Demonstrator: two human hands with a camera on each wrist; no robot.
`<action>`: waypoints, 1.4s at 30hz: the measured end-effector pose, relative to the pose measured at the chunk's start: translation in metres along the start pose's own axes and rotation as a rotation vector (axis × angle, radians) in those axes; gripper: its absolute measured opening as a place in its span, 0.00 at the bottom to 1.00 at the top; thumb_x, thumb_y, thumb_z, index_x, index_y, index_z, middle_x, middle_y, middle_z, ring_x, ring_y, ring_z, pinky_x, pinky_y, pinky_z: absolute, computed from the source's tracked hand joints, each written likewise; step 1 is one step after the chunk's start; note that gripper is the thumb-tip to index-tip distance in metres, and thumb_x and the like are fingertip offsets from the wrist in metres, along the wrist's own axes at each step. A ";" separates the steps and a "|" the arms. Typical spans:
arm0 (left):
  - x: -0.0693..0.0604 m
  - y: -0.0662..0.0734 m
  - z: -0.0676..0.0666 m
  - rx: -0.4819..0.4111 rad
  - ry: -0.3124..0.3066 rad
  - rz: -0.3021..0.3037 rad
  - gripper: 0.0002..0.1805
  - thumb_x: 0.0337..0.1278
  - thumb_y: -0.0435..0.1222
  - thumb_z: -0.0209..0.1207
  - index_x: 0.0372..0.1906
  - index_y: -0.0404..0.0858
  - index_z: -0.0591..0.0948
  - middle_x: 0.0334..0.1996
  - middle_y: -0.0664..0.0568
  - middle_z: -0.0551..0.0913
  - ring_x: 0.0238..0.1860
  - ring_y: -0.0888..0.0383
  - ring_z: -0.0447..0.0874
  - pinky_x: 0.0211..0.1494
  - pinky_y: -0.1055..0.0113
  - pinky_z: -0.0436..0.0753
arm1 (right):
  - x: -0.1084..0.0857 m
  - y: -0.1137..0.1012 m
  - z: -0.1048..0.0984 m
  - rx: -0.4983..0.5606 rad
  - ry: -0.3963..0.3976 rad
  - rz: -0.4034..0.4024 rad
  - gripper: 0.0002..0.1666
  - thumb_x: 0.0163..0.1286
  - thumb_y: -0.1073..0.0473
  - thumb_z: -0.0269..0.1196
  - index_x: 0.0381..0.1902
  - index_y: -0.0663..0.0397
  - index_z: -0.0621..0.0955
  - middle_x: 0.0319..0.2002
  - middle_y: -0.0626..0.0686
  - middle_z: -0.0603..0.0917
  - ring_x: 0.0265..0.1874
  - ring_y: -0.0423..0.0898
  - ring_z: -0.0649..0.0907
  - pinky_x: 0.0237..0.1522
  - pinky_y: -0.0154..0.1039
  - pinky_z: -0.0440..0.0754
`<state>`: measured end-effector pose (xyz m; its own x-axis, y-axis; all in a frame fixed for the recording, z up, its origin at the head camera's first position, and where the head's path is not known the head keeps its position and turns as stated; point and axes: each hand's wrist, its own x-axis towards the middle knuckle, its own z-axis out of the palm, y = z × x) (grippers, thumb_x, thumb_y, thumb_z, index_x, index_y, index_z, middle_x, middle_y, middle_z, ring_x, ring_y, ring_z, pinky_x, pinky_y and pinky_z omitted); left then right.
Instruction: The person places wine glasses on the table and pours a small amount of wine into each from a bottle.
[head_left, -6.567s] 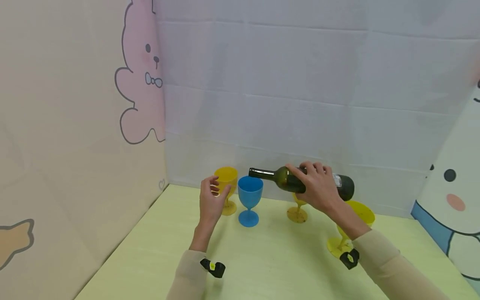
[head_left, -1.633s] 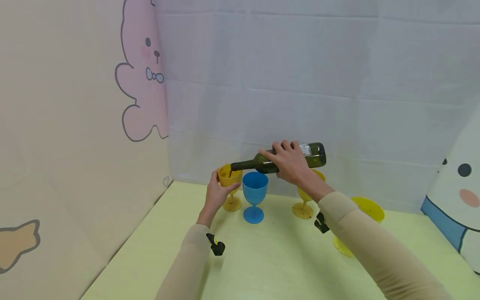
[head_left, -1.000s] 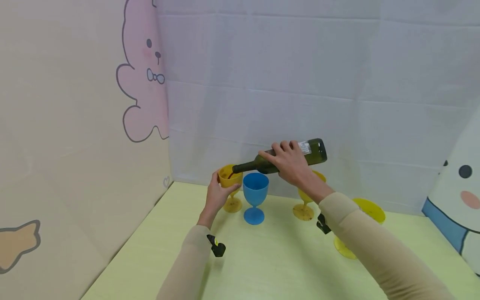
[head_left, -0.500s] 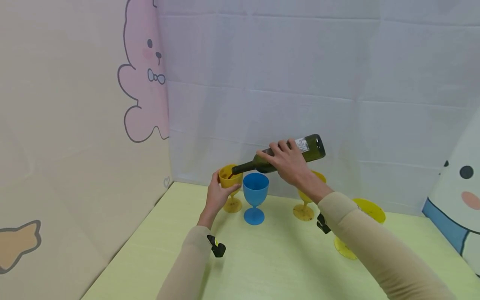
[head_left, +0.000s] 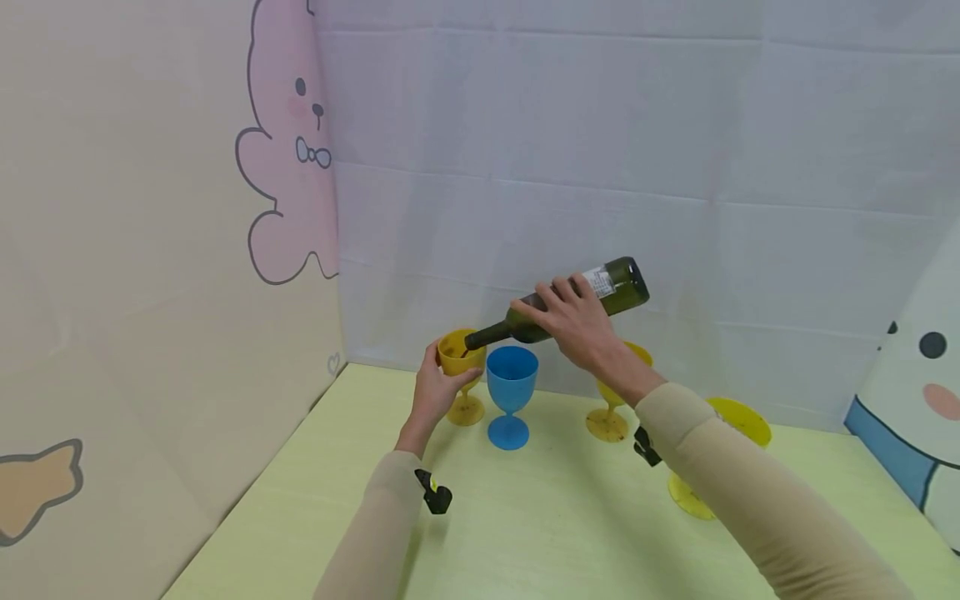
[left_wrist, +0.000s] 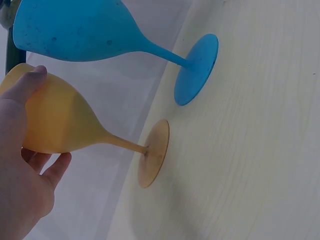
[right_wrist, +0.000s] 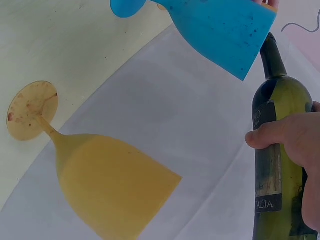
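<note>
A green wine bottle (head_left: 622, 287) is tilted with its neck down to the left, and my right hand (head_left: 577, 329) grips it around the body. Its mouth is at the rim of the left yellow goblet (head_left: 467, 375), where a thin dark red stream runs into the bowl. My left hand (head_left: 435, 392) holds that goblet by its bowl, thumb on the near side; its foot (left_wrist: 154, 154) is on the table. Just right of it a blue goblet (head_left: 512, 383) stands upright under the bottle's neck. How full the yellow goblet is cannot be seen.
Another yellow goblet (head_left: 607, 423) stands behind my right forearm, partly hidden. A larger yellow goblet (head_left: 738, 419) stands farther right, partly covered by the sleeve (head_left: 720, 467). The pale table (head_left: 525, 533) meets a white cloth backdrop (head_left: 600, 150) behind and a printed wall at left.
My left hand has taken hold of the left yellow goblet. The bottle has moved left from above the blue goblet, and its base has risen steadily, steepening the tilt. Red liquid has started flowing.
</note>
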<state>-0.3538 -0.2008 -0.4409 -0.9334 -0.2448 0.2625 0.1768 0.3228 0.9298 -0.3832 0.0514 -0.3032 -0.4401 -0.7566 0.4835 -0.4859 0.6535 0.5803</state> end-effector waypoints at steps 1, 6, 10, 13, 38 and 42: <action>0.000 0.000 0.000 -0.001 0.001 -0.001 0.46 0.52 0.48 0.72 0.73 0.47 0.60 0.69 0.49 0.70 0.67 0.46 0.70 0.73 0.45 0.68 | 0.001 0.000 -0.001 -0.010 -0.003 -0.004 0.44 0.60 0.59 0.72 0.71 0.29 0.68 0.56 0.57 0.74 0.55 0.57 0.71 0.60 0.53 0.68; 0.000 0.000 0.000 0.001 0.001 0.007 0.46 0.52 0.48 0.72 0.73 0.47 0.60 0.69 0.49 0.69 0.68 0.47 0.69 0.73 0.45 0.68 | 0.004 -0.001 -0.006 -0.055 -0.036 -0.021 0.44 0.63 0.63 0.69 0.72 0.28 0.67 0.56 0.56 0.73 0.55 0.56 0.70 0.61 0.52 0.67; 0.001 0.000 0.001 0.008 0.001 0.014 0.47 0.52 0.49 0.72 0.73 0.46 0.60 0.69 0.49 0.70 0.67 0.47 0.70 0.73 0.46 0.68 | 0.006 -0.001 -0.008 -0.072 -0.050 -0.029 0.45 0.63 0.63 0.70 0.73 0.27 0.66 0.58 0.56 0.72 0.56 0.56 0.69 0.62 0.52 0.66; 0.000 0.000 0.001 0.007 0.000 0.010 0.47 0.52 0.49 0.72 0.73 0.46 0.60 0.69 0.48 0.70 0.67 0.47 0.70 0.73 0.45 0.68 | 0.006 0.000 -0.008 -0.072 -0.038 -0.034 0.45 0.63 0.62 0.70 0.72 0.27 0.66 0.58 0.56 0.72 0.56 0.56 0.69 0.62 0.52 0.66; -0.001 0.001 0.001 0.004 -0.003 0.003 0.47 0.52 0.48 0.72 0.74 0.46 0.60 0.69 0.47 0.69 0.67 0.46 0.70 0.73 0.45 0.69 | 0.010 0.000 -0.004 -0.061 0.009 -0.066 0.45 0.59 0.61 0.73 0.71 0.28 0.68 0.58 0.56 0.72 0.57 0.56 0.69 0.64 0.53 0.66; -0.001 0.002 0.001 0.006 -0.006 -0.006 0.47 0.52 0.48 0.72 0.74 0.46 0.60 0.69 0.47 0.69 0.67 0.46 0.70 0.73 0.45 0.69 | 0.012 0.001 -0.008 -0.079 -0.009 -0.083 0.49 0.56 0.59 0.75 0.71 0.28 0.66 0.59 0.57 0.71 0.58 0.57 0.68 0.65 0.54 0.65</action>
<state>-0.3529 -0.1990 -0.4390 -0.9361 -0.2415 0.2559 0.1697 0.3271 0.9296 -0.3831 0.0431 -0.2919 -0.4073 -0.8079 0.4259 -0.4602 0.5844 0.6684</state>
